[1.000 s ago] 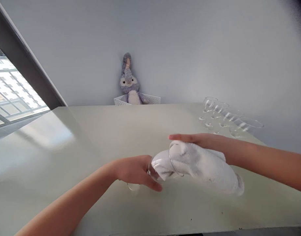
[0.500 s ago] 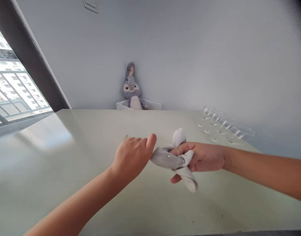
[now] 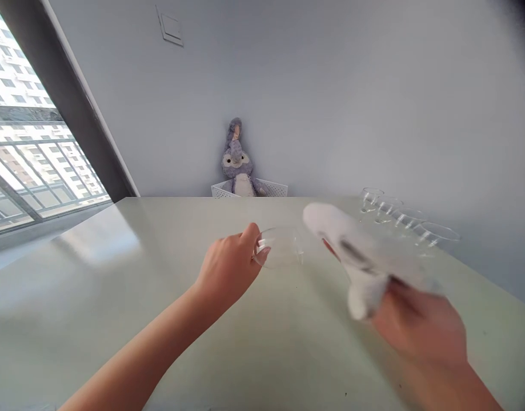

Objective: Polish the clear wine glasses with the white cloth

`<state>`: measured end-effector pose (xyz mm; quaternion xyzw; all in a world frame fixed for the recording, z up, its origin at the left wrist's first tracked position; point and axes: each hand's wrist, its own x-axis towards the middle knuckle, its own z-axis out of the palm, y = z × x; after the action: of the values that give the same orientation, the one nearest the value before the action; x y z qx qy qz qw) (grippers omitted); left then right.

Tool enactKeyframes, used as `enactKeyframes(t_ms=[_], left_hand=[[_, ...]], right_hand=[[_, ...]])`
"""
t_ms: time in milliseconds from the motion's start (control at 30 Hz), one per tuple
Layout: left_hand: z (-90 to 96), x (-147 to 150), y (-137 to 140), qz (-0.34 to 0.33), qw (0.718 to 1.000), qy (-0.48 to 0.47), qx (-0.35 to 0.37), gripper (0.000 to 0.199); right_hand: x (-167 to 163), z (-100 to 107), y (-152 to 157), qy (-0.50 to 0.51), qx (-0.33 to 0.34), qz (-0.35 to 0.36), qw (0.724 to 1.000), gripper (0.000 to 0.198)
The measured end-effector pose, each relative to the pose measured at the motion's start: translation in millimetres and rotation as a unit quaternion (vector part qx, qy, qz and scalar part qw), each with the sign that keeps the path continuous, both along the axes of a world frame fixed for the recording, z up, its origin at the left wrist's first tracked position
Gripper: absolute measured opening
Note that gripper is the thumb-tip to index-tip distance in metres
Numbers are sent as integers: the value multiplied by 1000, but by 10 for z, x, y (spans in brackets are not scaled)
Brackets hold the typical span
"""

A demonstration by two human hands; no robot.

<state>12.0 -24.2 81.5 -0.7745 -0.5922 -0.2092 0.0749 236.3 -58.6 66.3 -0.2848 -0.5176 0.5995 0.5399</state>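
My left hand [image 3: 228, 264] is closed around a clear glass [image 3: 283, 246], which is held above the table. The bowl of the glass points right, and its lower part is hidden behind my fingers. A pale grey-white cloth [image 3: 360, 242] hangs in my right hand [image 3: 425, 325], blurred by motion. Cloth and glass are apart, with the cloth to the right of the glass.
Several clear glasses [image 3: 437, 231] stand in a slanting row at the table's right back edge. A grey plush toy [image 3: 237, 165] sits in a white perforated basket [image 3: 276, 188] by the wall. A window [image 3: 39, 142] is at left.
My right hand has pulled the cloth away from the glass, moving right and toward me. The glass's bowl now shows uncovered in my left hand. The view has shifted slightly.
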Motion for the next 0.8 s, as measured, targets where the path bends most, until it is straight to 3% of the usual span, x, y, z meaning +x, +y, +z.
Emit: enactKeyframes(t_ms=[33,67,133,167,200,267,300,367,433,500,533,600,700,800], left_hand=[[-9,7,4,4,1000,-3,-24,11],[-15,16,5,10,999,2,-40,10],[-26,36,-2,22,997,44,-63,9],[-36,44,-8,26,995,73,-70,11],[-49,50,-15,27,992,101,-70,13],[-85,56,-33,22,990,137,-33,16],[-103,56,-45,16,990,144,2,17],[-129,56,-71,6,987,143,74,18],[-130,67,-100,14,985,136,102,16],[-111,94,-122,31,987,132,86,14],[-100,112,-127,39,988,132,75,14],[-87,152,-123,52,987,138,65,15],[-113,211,-78,63,982,161,80,15],[-171,266,2,54,977,184,95,14]], right_hand=[[-29,55,3,-95,90,2,991,19],[-67,99,18,-203,193,0,960,25],[-158,155,83,-396,366,-9,842,40],[-205,172,129,-453,417,-12,788,45],[-249,185,181,-475,443,-10,761,46],[-320,206,285,-467,449,-2,762,41],[-346,215,330,-450,430,7,782,37],[-379,224,393,-386,334,40,859,29],[-397,209,412,-287,154,63,943,27],[-406,168,386,-166,-52,55,983,33],[-409,143,359,-103,-135,42,985,32],[-410,91,287,26,-230,35,972,25],[-396,24,173,193,-272,88,939,21],[-366,-37,96,274,-294,104,910,26]])
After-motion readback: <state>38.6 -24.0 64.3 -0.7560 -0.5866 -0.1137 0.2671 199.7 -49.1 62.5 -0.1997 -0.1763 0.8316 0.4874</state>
